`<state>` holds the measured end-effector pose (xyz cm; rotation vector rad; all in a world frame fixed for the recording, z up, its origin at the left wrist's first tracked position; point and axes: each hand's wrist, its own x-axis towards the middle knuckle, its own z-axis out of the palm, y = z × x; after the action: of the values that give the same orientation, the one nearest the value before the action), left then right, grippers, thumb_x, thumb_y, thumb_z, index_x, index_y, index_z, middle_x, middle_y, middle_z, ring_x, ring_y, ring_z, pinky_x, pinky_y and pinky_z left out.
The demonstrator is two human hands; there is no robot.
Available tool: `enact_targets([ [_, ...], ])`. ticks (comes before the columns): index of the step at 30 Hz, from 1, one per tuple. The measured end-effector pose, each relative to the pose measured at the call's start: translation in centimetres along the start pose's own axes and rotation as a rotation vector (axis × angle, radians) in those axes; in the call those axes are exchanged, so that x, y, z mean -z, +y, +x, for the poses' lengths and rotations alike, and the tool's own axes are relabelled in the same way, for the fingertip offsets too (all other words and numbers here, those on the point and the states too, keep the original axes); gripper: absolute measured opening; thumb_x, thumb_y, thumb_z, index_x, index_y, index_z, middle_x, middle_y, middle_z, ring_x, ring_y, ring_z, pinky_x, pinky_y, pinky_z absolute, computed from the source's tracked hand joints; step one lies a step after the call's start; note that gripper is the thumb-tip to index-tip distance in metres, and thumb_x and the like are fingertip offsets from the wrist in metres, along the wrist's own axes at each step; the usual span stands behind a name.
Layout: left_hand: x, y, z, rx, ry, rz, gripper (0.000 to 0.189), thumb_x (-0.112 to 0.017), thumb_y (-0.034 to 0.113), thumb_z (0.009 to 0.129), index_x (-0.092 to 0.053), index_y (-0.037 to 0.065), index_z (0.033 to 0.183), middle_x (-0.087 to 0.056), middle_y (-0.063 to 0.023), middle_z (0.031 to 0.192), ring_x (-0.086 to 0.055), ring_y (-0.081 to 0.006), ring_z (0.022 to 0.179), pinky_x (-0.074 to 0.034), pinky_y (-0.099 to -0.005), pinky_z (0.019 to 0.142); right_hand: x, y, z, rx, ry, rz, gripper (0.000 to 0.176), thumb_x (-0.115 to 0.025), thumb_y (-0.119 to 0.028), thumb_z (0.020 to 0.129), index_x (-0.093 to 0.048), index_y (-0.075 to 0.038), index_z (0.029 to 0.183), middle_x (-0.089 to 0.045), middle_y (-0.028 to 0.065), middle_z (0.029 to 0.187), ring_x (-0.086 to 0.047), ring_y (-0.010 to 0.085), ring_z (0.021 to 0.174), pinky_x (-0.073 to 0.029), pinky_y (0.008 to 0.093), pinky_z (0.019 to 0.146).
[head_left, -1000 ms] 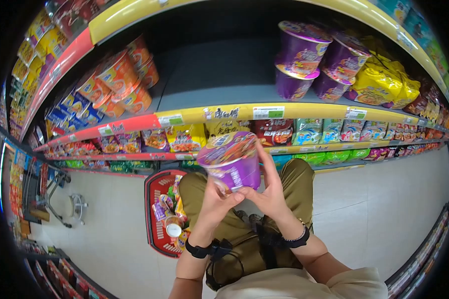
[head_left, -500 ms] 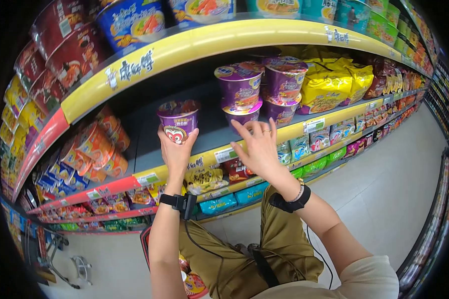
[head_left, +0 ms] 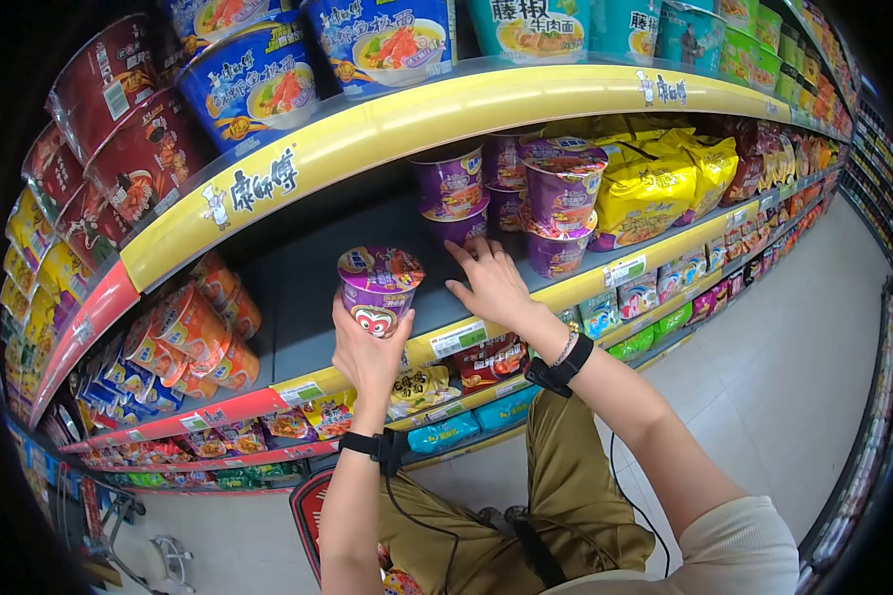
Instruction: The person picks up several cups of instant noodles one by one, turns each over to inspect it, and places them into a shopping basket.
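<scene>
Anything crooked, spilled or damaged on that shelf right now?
No spill or damage visible. The purple cup stack by the right hand sits farther back than the front stack beside it, so the row looks uneven. The orange cups seem to lean, though lens distortion may explain that.

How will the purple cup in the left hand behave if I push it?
The purple cup is probably stiff: its wall keeps its round shape in the left hand. It seems light enough for one hand. Its rim looks wider than its base, so a high push might tip it.
</scene>
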<state>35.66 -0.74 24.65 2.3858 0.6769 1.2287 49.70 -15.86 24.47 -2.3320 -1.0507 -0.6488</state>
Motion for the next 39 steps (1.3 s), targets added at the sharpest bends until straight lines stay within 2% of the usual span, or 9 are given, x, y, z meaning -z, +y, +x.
enact_targets([
  [5, 0.0, 0.0, 0.0, 0.004, -0.003, 0.002, 0.095, -0.083, 0.044, 0.063, -0.035, 0.003, 0.134, -0.06, -0.0202, 0.115, -0.064, -0.0374, 0.095, -0.053, -0.0438, 0.076, 0.4, 0.1, 0.1, -0.078, -0.142, 0.187, 0.059, -0.064, -0.029, 0.086, -0.045, -0.007, 0.137, -0.045, 0.0246, 0.132, -0.042, 0.0464, 0.124, -0.039, 0.0473, 0.103],
  [9, -0.1, -0.2, -0.1, 0.006, -0.003, -0.005, 0.095, -0.081, 0.045, 0.065, -0.034, 0.004, 0.136, -0.062, -0.0204, 0.114, -0.065, -0.0377, 0.096, -0.052, -0.0438, 0.078, -0.3, 1.3, 0.4, -0.062, -0.118, 0.328, 0.061, -0.065, -0.031, 0.084, -0.045, -0.007, 0.136, -0.044, 0.0266, 0.133, -0.042, 0.0456, 0.125, -0.039, 0.0461, 0.103],
  [11, -0.2, -0.3, -0.1, -0.004, 0.006, 0.0, 0.095, -0.081, 0.045, 0.065, -0.034, 0.004, 0.136, -0.062, -0.0203, 0.114, -0.065, -0.0377, 0.096, -0.052, -0.0438, 0.078, 0.0, 1.1, 0.7, -0.315, -0.114, 0.225, 0.062, -0.067, -0.033, 0.082, -0.046, -0.009, 0.136, -0.04, 0.0278, 0.137, -0.043, 0.0456, 0.125, -0.039, 0.0447, 0.104],
  [15, -0.2, -0.1, -0.1, -0.021, 0.018, 0.004, 0.094, -0.082, 0.044, 0.065, -0.035, 0.003, 0.135, -0.061, -0.0201, 0.115, -0.064, -0.0376, 0.096, -0.053, -0.0438, 0.077, 0.5, 0.8, 1.1, -0.284, -0.276, 0.273, 0.06, -0.066, -0.035, 0.083, -0.049, -0.01, 0.135, -0.031, 0.0272, 0.144, -0.041, 0.0473, 0.126, -0.039, 0.0478, 0.103],
  [22, 0.0, -0.1, -0.2, 0.001, 0.003, 0.02, 0.095, -0.082, 0.045, 0.064, -0.035, 0.002, 0.135, -0.059, -0.0203, 0.116, -0.064, -0.0375, 0.096, -0.053, -0.0436, 0.076, 0.3, 0.2, 0.6, -0.159, -0.213, 0.112, 0.066, -0.065, -0.04, 0.082, -0.045, -0.015, 0.139, -0.033, 0.0207, 0.144, -0.046, 0.0426, 0.122, -0.04, 0.0473, 0.102],
  [27, -0.1, -0.2, -0.2, 0.017, -0.018, 0.0, 0.096, -0.082, 0.045, 0.064, -0.035, 0.002, 0.135, -0.059, -0.0205, 0.117, -0.064, -0.0376, 0.097, -0.053, -0.0437, 0.077, 0.5, -0.4, 1.2, -0.229, -0.33, 0.013, 0.074, -0.065, -0.045, 0.081, -0.038, -0.018, 0.145, -0.042, 0.0202, 0.137, -0.042, 0.0388, 0.127, -0.036, 0.0489, 0.103],
  [34, -0.1, -0.4, -0.2, -0.012, -0.003, -0.004, 0.094, -0.081, 0.046, 0.066, -0.033, 0.004, 0.136, -0.061, -0.0214, 0.116, -0.064, -0.0383, 0.097, -0.052, -0.0448, 0.079, -0.2, -0.2, 1.3, -0.252, -0.325, -0.03, 0.08, -0.063, -0.048, 0.082, -0.032, -0.015, 0.148, -0.047, 0.0193, 0.132, -0.043, 0.0365, 0.126, -0.035, 0.048, 0.103],
  [37, 0.0, -0.2, -0.2, -0.002, -0.006, -0.008, 0.094, -0.081, 0.046, 0.066, -0.033, 0.005, 0.136, -0.06, -0.0211, 0.117, -0.064, -0.0384, 0.098, -0.052, -0.0452, 0.08, -0.5, -0.3, 0.7, -0.24, -0.205, -0.021, 0.072, -0.063, -0.045, 0.083, -0.04, -0.01, 0.142, -0.051, 0.0207, 0.126, -0.049, 0.0363, 0.119, -0.04, 0.0458, 0.098],
  [39, 0.5, 0.3, 0.1, 0.045, -0.051, -0.043, 0.095, -0.081, 0.046, 0.065, -0.034, 0.002, 0.135, -0.058, -0.0215, 0.118, -0.062, -0.0382, 0.102, -0.051, -0.0449, 0.082, -0.3, -0.6, 0.2, -0.213, -0.021, 0.039, 0.054, -0.063, -0.037, 0.085, -0.052, -0.007, 0.129, -0.058, 0.0184, 0.116, -0.057, 0.0339, 0.109, -0.047, 0.0425, 0.089],
])
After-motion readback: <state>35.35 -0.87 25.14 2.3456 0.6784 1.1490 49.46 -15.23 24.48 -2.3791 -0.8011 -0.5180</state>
